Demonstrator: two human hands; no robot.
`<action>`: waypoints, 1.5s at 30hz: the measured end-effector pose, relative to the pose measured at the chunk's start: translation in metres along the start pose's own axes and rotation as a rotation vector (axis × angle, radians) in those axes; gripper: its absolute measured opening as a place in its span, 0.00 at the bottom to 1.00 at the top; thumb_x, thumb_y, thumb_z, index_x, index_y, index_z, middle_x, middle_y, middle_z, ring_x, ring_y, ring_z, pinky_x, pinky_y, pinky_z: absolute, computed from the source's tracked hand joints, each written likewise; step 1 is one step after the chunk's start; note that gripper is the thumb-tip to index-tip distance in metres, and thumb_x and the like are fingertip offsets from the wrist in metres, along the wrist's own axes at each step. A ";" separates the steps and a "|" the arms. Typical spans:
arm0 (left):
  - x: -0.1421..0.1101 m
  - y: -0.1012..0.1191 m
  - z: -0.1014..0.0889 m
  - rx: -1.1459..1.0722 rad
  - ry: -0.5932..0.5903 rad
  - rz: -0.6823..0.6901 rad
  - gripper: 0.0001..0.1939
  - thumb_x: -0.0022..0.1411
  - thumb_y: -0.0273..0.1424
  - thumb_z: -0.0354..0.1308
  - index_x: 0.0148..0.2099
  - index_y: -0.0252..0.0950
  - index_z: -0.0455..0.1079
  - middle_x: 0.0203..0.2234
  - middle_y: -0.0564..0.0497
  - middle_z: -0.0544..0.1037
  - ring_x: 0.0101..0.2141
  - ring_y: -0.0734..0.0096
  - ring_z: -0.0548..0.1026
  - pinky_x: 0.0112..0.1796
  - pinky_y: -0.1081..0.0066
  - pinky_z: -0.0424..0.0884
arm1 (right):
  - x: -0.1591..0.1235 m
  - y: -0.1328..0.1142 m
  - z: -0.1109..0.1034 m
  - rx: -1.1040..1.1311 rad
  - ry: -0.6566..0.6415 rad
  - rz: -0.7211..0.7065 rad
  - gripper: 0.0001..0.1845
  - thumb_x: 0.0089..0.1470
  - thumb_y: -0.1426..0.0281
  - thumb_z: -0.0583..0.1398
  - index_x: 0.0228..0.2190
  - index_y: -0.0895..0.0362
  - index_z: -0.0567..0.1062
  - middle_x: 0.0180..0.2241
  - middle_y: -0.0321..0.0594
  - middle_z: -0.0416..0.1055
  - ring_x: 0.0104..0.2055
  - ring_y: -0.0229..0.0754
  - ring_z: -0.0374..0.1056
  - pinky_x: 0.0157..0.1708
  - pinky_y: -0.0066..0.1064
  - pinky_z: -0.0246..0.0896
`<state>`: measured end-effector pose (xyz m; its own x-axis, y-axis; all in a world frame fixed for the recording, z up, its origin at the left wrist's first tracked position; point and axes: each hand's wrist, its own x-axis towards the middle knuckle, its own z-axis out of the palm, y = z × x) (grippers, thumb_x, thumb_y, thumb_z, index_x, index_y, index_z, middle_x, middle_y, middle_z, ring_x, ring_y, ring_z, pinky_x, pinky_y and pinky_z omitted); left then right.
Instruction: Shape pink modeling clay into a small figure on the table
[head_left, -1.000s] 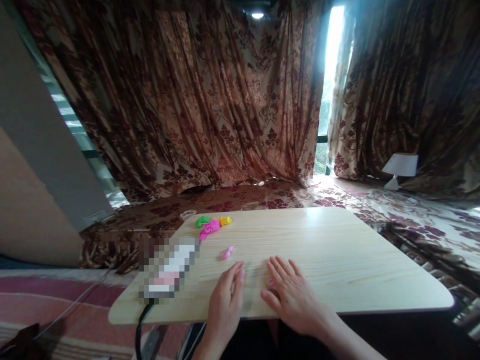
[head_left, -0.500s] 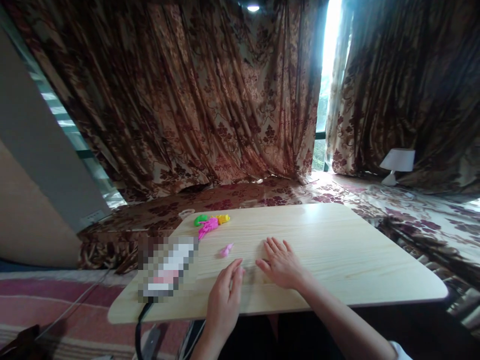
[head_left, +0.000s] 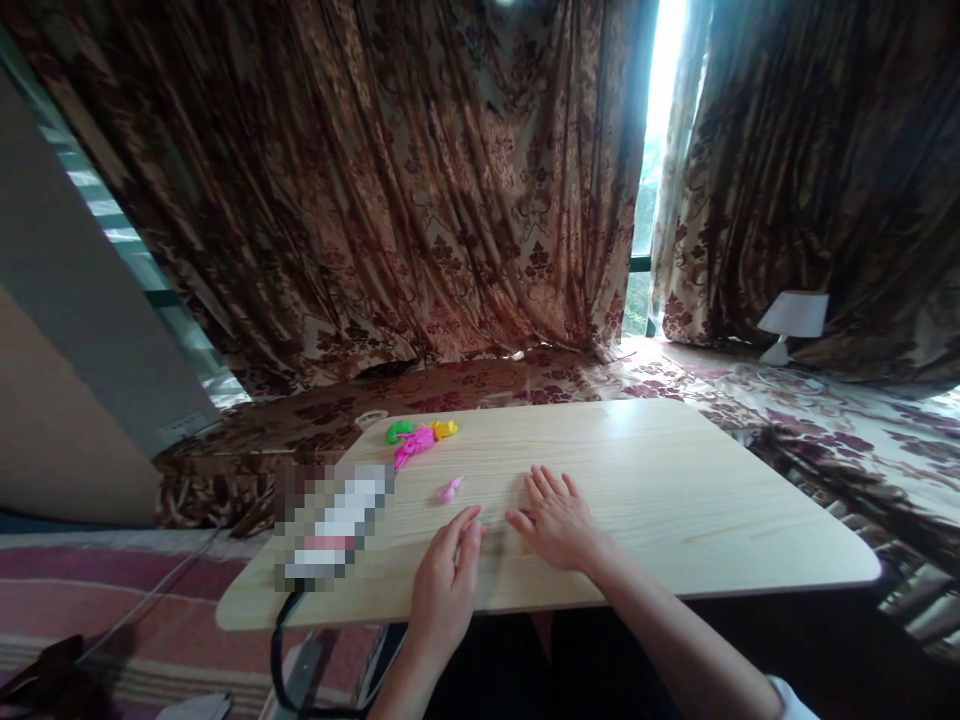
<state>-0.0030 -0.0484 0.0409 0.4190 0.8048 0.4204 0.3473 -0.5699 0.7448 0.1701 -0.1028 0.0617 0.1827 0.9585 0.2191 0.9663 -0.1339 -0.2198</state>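
My right hand (head_left: 559,520) lies palm down on the pale wooden tabletop (head_left: 675,490), its fingers spread and nothing under them that I can see. My left hand (head_left: 448,570) rests on its side at the near edge of the table, thumb up and fingers loosely stretched, holding nothing visible. Just beyond the left fingertips lies a small light pink soft-looking piece (head_left: 450,489). Farther off at the back left, a green piece (head_left: 398,431), a bright magenta piece (head_left: 414,444) and a yellow piece (head_left: 444,430) lie touching in a loose heap; their kind is unclear.
A blurred-out long white object (head_left: 337,525) lies on the table's left side, a black cable (head_left: 279,640) running off the near edge. Behind the table is a ledge with flowered cloth (head_left: 465,385). A white lamp (head_left: 793,315) stands on it at right, before patterned curtains (head_left: 450,200).
The view has shifted slightly, so the table and things sit a little higher in the picture. Both hands keep almost the same pose and place on the table.
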 end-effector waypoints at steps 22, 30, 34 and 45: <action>-0.001 -0.001 0.002 -0.003 0.034 0.015 0.17 0.64 0.36 0.46 0.51 0.37 0.66 0.44 0.45 0.77 0.43 0.64 0.75 0.45 0.66 0.69 | 0.001 -0.003 0.003 0.006 -0.005 0.028 0.39 0.59 0.49 0.42 0.59 0.68 0.56 0.61 0.54 0.49 0.64 0.54 0.41 0.60 0.49 0.36; 0.000 0.002 0.002 -0.013 0.026 0.026 0.16 0.64 0.36 0.46 0.50 0.38 0.67 0.44 0.46 0.76 0.46 0.64 0.73 0.47 0.63 0.67 | -0.101 -0.019 0.006 0.023 0.056 -0.144 0.36 0.60 0.53 0.46 0.62 0.60 0.48 0.64 0.45 0.37 0.65 0.50 0.32 0.62 0.49 0.34; -0.004 0.011 0.006 0.026 -0.071 0.117 0.15 0.64 0.35 0.47 0.51 0.38 0.66 0.46 0.46 0.73 0.49 0.65 0.69 0.51 0.63 0.64 | -0.092 -0.016 -0.009 0.055 0.051 -0.189 0.34 0.59 0.59 0.50 0.62 0.61 0.49 0.63 0.46 0.42 0.65 0.51 0.38 0.60 0.51 0.39; -0.004 0.039 0.029 0.147 -0.278 0.264 0.12 0.59 0.31 0.54 0.45 0.43 0.72 0.41 0.48 0.73 0.44 0.59 0.68 0.48 0.57 0.62 | -0.082 0.046 -0.022 0.205 0.184 -0.062 0.17 0.53 0.75 0.55 0.45 0.55 0.74 0.47 0.44 0.70 0.59 0.53 0.51 0.56 0.46 0.49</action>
<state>0.0330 -0.0790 0.0533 0.7134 0.5635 0.4165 0.3050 -0.7848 0.5394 0.2037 -0.1928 0.0545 0.1722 0.8987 0.4034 0.9234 -0.0046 -0.3839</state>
